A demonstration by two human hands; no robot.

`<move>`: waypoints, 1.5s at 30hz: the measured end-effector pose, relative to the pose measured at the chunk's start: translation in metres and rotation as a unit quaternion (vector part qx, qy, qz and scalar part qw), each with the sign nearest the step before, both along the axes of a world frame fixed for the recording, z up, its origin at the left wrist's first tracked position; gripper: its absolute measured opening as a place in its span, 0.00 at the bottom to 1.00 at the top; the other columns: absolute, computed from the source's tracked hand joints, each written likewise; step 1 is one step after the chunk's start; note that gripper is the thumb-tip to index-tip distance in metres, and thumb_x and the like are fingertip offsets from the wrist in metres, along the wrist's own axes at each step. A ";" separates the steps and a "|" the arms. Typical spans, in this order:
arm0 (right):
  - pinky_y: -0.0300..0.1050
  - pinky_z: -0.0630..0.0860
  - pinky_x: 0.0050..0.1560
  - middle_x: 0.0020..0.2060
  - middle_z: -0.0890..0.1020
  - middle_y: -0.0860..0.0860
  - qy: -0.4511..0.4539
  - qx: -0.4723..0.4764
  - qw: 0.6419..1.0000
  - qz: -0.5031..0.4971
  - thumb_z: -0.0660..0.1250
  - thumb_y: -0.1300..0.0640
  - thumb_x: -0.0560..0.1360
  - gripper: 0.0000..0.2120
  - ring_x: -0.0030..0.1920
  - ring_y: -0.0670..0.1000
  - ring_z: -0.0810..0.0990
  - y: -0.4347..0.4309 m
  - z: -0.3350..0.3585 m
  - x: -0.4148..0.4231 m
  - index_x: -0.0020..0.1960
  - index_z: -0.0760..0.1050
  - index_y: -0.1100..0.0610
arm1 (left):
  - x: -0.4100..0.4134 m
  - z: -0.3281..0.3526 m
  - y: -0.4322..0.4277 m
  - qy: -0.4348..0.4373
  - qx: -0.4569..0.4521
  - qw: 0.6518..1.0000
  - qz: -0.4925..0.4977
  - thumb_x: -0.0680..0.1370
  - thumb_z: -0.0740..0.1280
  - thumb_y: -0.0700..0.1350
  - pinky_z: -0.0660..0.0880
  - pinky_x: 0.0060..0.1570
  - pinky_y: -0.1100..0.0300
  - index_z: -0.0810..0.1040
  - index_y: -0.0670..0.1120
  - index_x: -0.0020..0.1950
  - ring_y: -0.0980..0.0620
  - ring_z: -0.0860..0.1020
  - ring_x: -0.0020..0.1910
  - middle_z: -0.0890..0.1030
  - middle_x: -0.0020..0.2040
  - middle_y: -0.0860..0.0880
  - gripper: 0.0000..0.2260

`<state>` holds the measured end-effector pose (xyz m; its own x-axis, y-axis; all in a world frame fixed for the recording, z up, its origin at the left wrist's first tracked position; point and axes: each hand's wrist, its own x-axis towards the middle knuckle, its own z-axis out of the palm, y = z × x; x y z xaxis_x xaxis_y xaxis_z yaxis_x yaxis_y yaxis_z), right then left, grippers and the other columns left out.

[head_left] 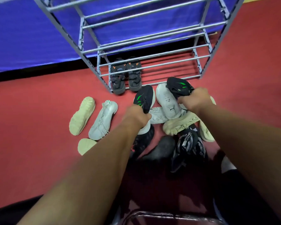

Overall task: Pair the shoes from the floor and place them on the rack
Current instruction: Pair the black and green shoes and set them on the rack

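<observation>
My left hand [137, 117] grips the heel of a black shoe with green stripes [145, 98], toe pointing at the rack. The matching black and green shoe [178, 86] is gripped by my right hand [195, 99], lifted above the pile. A grey metal shoe rack [136, 46] stands ahead; a black pair with orange marks [126, 75] sits on its lowest tier. Several loose shoes lie on the red floor: a white sneaker [168, 101], a pale upturned shoe [82, 116], a pale green sneaker [103, 120] and black patterned shoes [187, 146].
A blue padded wall [31, 38] runs behind the rack. Red floor [31, 103] lies open to the left and right of the pile. A dark chair frame [169, 216] is at the bottom edge below my arms.
</observation>
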<state>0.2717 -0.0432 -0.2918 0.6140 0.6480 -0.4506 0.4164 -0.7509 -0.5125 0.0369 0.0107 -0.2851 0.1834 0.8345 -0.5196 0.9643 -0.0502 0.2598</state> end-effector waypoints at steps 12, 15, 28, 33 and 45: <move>0.54 0.69 0.72 0.64 0.72 0.60 -0.054 0.120 0.991 0.012 0.76 0.45 0.70 0.38 0.67 0.63 0.72 0.118 -0.109 0.039 0.72 0.68 0.64 | 0.085 -0.106 0.148 -0.002 0.073 0.997 0.003 0.81 0.65 0.62 0.72 0.63 0.48 0.63 0.31 0.73 0.36 0.74 0.66 0.69 0.69 0.35 0.38; 0.58 0.70 0.73 0.66 0.70 0.57 -0.052 0.151 0.987 0.024 0.75 0.46 0.72 0.37 0.68 0.61 0.70 0.136 -0.127 0.045 0.74 0.66 0.61 | 0.102 -0.124 0.166 -0.018 0.121 0.992 0.003 0.80 0.64 0.64 0.75 0.56 0.47 0.65 0.32 0.71 0.37 0.76 0.63 0.71 0.67 0.36 0.37; 0.53 0.74 0.68 0.56 0.79 0.63 -0.096 -0.004 0.988 0.125 0.70 0.36 0.76 0.30 0.67 0.64 0.75 0.202 -0.150 0.062 0.56 0.76 0.64 | 0.143 -0.145 0.216 0.048 0.100 0.989 -0.098 0.82 0.58 0.65 0.75 0.60 0.49 0.74 0.36 0.70 0.37 0.76 0.64 0.77 0.66 0.36 0.34; 0.57 0.70 0.75 0.78 0.61 0.60 -0.079 -0.022 0.984 0.155 0.80 0.44 0.69 0.58 0.77 0.62 0.64 0.182 -0.157 0.069 0.85 0.48 0.57 | 0.125 -0.157 0.201 0.001 0.001 0.997 -0.083 0.66 0.82 0.55 0.73 0.67 0.44 0.42 0.45 0.84 0.35 0.67 0.75 0.48 0.81 0.35 0.61; 0.54 0.67 0.75 0.77 0.65 0.64 -0.125 -0.042 0.978 0.160 0.77 0.50 0.74 0.49 0.76 0.64 0.67 0.187 -0.155 0.070 0.83 0.52 0.61 | 0.127 -0.174 0.191 -0.002 0.064 0.995 -0.079 0.76 0.76 0.54 0.74 0.62 0.52 0.39 0.36 0.82 0.38 0.72 0.73 0.43 0.83 0.35 0.54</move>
<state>0.3421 0.1441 -0.4466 0.4834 0.7923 -0.3722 0.7418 -0.5965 -0.3064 0.1642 0.2017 -0.4587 0.3186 0.8544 -0.4104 0.9410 -0.2330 0.2454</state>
